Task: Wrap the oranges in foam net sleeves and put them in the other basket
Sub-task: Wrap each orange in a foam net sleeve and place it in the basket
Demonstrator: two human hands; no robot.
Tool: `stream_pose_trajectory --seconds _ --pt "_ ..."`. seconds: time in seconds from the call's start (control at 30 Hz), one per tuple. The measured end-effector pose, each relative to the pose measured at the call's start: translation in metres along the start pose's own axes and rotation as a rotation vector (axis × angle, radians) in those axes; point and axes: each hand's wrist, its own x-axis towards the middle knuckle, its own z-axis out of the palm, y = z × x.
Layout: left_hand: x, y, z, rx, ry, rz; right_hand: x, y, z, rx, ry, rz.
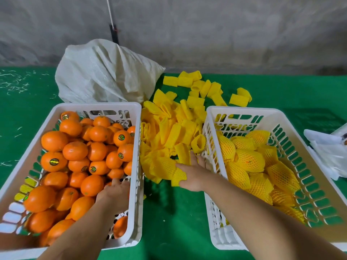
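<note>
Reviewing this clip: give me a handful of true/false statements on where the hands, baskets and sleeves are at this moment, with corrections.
1. The left hand reaches into the basket of bare oranges. True.
2. The right hand is inside the right basket. False: it is on the pile of yellow foam sleeves between the baskets.
3. The right basket holds sleeved oranges. True.
4. The white sack lies in front of the baskets. False: it lies behind the left one.
5. The table cover is red. False: green.
</note>
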Motion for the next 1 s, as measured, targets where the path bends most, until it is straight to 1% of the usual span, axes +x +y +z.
stream_pose_trajectory --seconds 0.03,0.07,0.1,0.17,0.23,0.27,0.33,0.37,0.43,0.5,0.57,0.63,0.7,0.77,0.83,0.9,0.93,1.0 --pt "0.002 -0.003 0.001 -0.051 0.029 -0.004 0.005 0.001 0.0 0.021 -0.022 0.021" --pt "0.003 -0.005 -0.002 -0.103 0.047 -0.058 0.009 0.002 -0.001 0.042 -0.04 0.035" --pt "0.004 -0.008 -0.003 -0.194 0.102 -0.097 0.013 0.003 0.0 0.061 -0.051 0.037" --pt "0.0 -0.013 -0.007 -0.436 0.169 -0.184 0.018 0.001 0.003 0.086 -0.035 0.022" --pt "-0.005 -0.017 -0.012 -0.716 0.275 -0.205 0.022 0.0 0.006 0.116 0.001 0.02" --pt "-0.01 -0.017 -0.018 -0.88 0.354 -0.194 0.024 -0.001 0.005 0.132 0.004 0.022" --pt "-0.022 -0.009 -0.033 -1.154 0.572 -0.104 0.029 0.0 0.005 0.151 -0.023 0.032" --pt "-0.029 0.0 -0.043 -1.228 0.667 -0.081 0.031 0.001 0.006 0.147 -0.039 0.041" --pt "-0.045 0.021 -0.053 -1.32 0.767 -0.056 0.035 0.002 0.008 0.143 -0.032 0.051" --pt "-0.06 0.045 -0.049 -1.331 0.816 -0.021 0.039 0.002 0.012 0.164 0.062 0.046" --pt "-0.073 0.065 -0.041 -1.246 0.869 0.051 0.039 -0.001 0.011 0.236 0.257 0.014" --pt "-0.08 0.076 -0.035 -1.14 0.916 0.121 0.034 -0.006 0.009 0.371 0.475 -0.052" --pt "-0.08 0.078 -0.037 -1.059 0.928 0.189 0.024 -0.011 0.005 0.538 0.602 -0.086" --pt "-0.081 0.079 -0.04 -0.961 0.868 0.303 0.008 -0.017 0.001 0.75 0.609 -0.109" --pt "-0.083 0.081 -0.042 -0.922 0.753 0.405 -0.013 -0.03 0.001 1.06 0.56 -0.141" --pt "-0.085 0.083 -0.044 -0.947 0.648 0.422 -0.034 -0.045 0.004 1.35 0.502 -0.135" --pt "-0.086 0.084 -0.046 -0.968 0.6 0.409 -0.043 -0.051 0.007 1.445 0.477 -0.133" --pt "-0.086 0.085 -0.047 -1.062 0.52 0.393 -0.06 -0.061 0.013 1.621 0.372 -0.17"
